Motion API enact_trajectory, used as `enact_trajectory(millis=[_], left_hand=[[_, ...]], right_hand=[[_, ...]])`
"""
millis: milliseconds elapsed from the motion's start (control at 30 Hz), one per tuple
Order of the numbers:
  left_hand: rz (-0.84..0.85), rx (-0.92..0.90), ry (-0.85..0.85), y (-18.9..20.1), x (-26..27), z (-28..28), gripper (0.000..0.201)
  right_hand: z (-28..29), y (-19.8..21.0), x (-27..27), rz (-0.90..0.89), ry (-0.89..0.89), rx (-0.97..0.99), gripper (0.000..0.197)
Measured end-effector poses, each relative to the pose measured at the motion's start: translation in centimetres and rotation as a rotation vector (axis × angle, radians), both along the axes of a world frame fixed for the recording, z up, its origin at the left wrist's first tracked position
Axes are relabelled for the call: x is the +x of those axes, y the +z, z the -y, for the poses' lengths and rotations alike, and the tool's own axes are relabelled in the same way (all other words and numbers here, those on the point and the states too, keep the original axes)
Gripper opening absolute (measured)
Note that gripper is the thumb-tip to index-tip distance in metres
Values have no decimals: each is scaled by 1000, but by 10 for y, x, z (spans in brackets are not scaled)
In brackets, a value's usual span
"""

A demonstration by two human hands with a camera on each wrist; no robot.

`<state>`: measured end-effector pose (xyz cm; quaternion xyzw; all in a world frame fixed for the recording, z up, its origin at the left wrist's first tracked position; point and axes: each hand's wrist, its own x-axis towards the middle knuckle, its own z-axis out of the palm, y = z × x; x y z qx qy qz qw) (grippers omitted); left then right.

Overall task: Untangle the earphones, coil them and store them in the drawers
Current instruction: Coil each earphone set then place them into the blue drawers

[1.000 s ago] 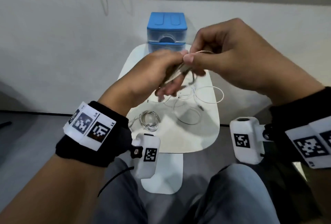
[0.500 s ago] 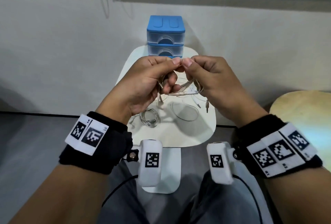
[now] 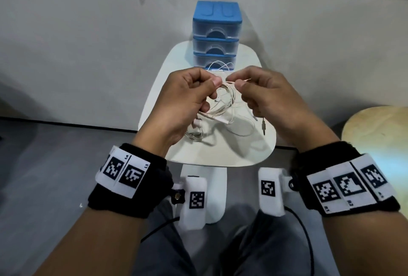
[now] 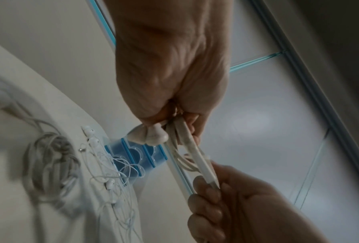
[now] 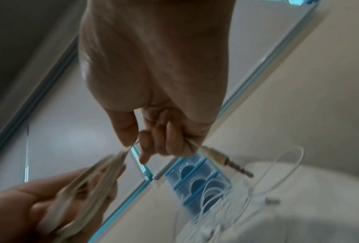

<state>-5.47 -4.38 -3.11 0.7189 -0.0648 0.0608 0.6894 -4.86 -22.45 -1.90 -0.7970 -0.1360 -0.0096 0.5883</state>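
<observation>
— The left hand [image 3: 187,101]: what is it doing?

— Its fingers are curled round a bundle of cream earphone cable [image 3: 223,99], with the thumb pressed on top. In the left wrist view two earbuds [image 4: 151,134] poke out under its palm, and the inline remote [image 4: 197,162] slants down from its fingers toward the other hand.

— And the right hand [image 3: 271,97]?

— Just beside the left, thumb and forefinger pinching a strand of the same cable. Its lower fingers are closed on the cable's end, so the jack plug [image 5: 226,162] sticks out past the little finger.

— Where are the other earphones?

— Below both hands, on the small white table [image 3: 220,154]. A coiled set [image 3: 196,134] lies under the left hand; loose thin white earphones [image 4: 116,180] are spread beneath and beyond the fingers.

— The drawers?

— The blue three-drawer unit [image 3: 215,32] stands beyond the hands at the table's far edge, all drawers closed. White cable loops lie against its lowest drawer.
</observation>
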Motion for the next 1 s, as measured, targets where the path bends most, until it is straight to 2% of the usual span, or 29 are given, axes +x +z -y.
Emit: enact_trajectory(millis=[67, 133, 200, 233, 300, 433, 600, 700, 867, 1000], left_hand=[[-16, -18, 5, -3, -1, 5, 16], [-22, -49, -4, -5, -2, 11, 16], [-23, -75, -18, -6, -3, 19, 16], [-27, -82, -29, -5, -3, 23, 16], [-26, -98, -54, -5, -3, 30, 16], [17, -136, -67, -4, -2, 38, 17], [59, -99, -21, -7, -1, 32, 14], [95, -93, 31, -6, -2, 30, 14], [111, -77, 65, -2, -2, 27, 15], [107, -100, 44, -4, 4, 20, 14]], right_hand=[[9, 5, -2, 50, 34, -145, 14], [17, 8, -4, 152, 49, -388, 15], [21, 10, -3, 291, 14, -590, 12], [22, 10, -2, 329, -16, -619, 11], [24, 9, 2, 282, -53, -491, 11], [19, 7, 0, 92, 11, -35, 4], [12, 7, 0, -205, 98, 423, 41], [8, 7, 2, -293, 102, 523, 43], [-10, 10, -1, -225, 54, 441, 53], [-7, 19, 0, -413, 149, 643, 55]])
